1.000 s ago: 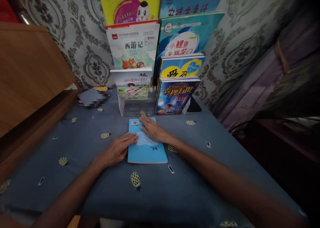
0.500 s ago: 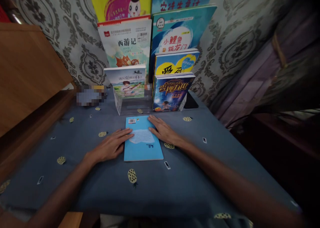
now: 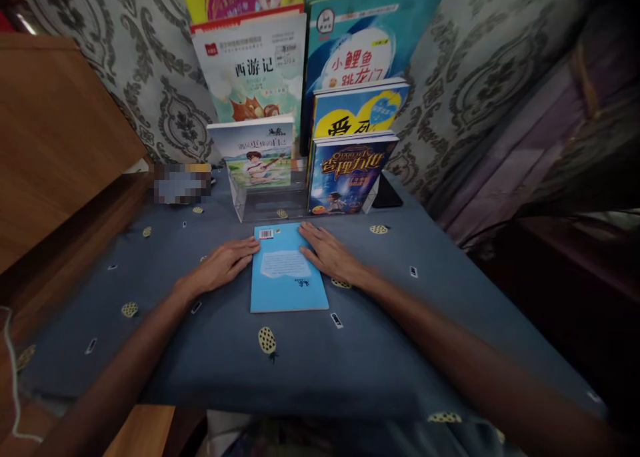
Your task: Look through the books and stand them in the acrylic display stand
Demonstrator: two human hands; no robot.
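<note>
A thin light-blue book (image 3: 287, 273) lies flat, back cover up, on the blue patterned tablecloth (image 3: 350, 357). My left hand (image 3: 224, 263) lies flat beside its left edge, fingertips touching the edge, fingers stretched out. Resting on the book's right edge is my right hand (image 3: 330, 253), fingers spread and flat. Neither hand grips anything.
Just behind the book a clear stand (image 3: 265, 203) holds tiered upright books: a white one (image 3: 255, 151), a dark blue one (image 3: 347, 173), larger ones behind. A wooden cabinet (image 3: 55, 130) is at the left, curtains (image 3: 550, 137) at the right, a dark object (image 3: 387, 197) beside the stand.
Both hands slid outward from the book's cover toward its side edges. The view shifted slightly, so the book looks a little farther away.
</note>
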